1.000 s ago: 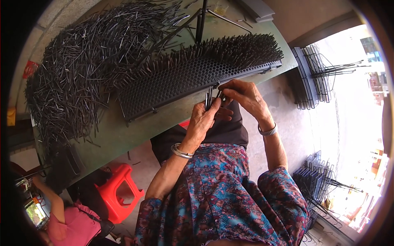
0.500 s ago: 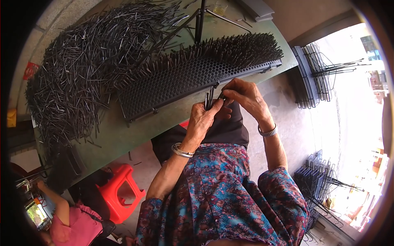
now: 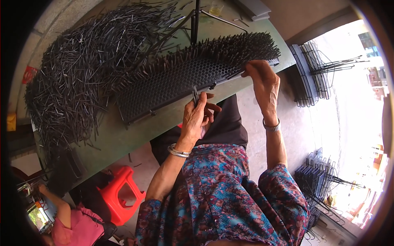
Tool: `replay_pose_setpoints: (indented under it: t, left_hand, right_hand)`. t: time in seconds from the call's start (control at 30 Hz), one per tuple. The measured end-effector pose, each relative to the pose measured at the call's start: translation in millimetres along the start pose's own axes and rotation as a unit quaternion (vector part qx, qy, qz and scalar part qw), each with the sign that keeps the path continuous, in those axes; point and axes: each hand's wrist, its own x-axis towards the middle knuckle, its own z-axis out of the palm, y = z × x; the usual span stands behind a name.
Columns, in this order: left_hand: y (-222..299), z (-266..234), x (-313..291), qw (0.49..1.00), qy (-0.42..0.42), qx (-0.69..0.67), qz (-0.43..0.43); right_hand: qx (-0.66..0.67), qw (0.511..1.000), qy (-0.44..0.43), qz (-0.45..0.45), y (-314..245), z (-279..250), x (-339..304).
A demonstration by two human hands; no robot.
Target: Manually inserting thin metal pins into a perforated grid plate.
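My left hand is closed round several thin black strips, which point up past its thumb in front of the tray's near edge. My right hand is at the right end of the tray, fingers bent together at its near edge; what they pinch, if anything, cannot be made out. The long black tray has rows of round holes and lies slantwise on the table. Dark strips stand upright and close together along its far side and right end. The holes nearer to me show bare.
A big heap of loose black strips covers the left of the green table. Behind the tray rises a black stand. A red stool and a person in pink are at lower left. Wire racks stand on the right.
My hands have moved apart. The right one went right and up to the tray's right end; the left shifted slightly left, still holding its strips.
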Motion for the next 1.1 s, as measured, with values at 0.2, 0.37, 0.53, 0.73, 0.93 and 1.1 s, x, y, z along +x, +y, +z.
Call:
replay_pose_setpoints:
  t: [0.2,0.37,0.53,0.73,0.93,1.1]
  left_hand:
    - [-11.3,-1.1,7.7,0.991,0.01,-0.134,0.015]
    - [-7.2,-0.5,4.7,0.986,-0.014,-0.163,-0.027]
    - [-4.4,-5.0,4.8,0.984,-0.023,-0.174,-0.033]
    - [-12.7,-11.4,9.6,0.989,-0.033,-0.142,-0.021]
    - [-5.8,-4.0,6.3,0.988,-0.007,-0.156,-0.004]
    - [-12.4,-11.3,8.3,0.979,0.003,-0.202,0.009]
  right_hand:
    - [-0.062,0.994,0.056,-0.064,13.6,12.2,20.5]
    - [-0.09,0.99,0.06,-0.088,25.1,19.0,24.0]
    - [-0.097,0.989,0.061,-0.089,26.1,19.6,24.3]
    - [-0.093,0.989,0.072,-0.089,28.3,21.8,21.1]
    - [-0.13,0.98,0.068,-0.133,31.0,22.5,19.8]
    - [-0.106,0.989,0.0,-0.106,23.9,18.3,25.5]
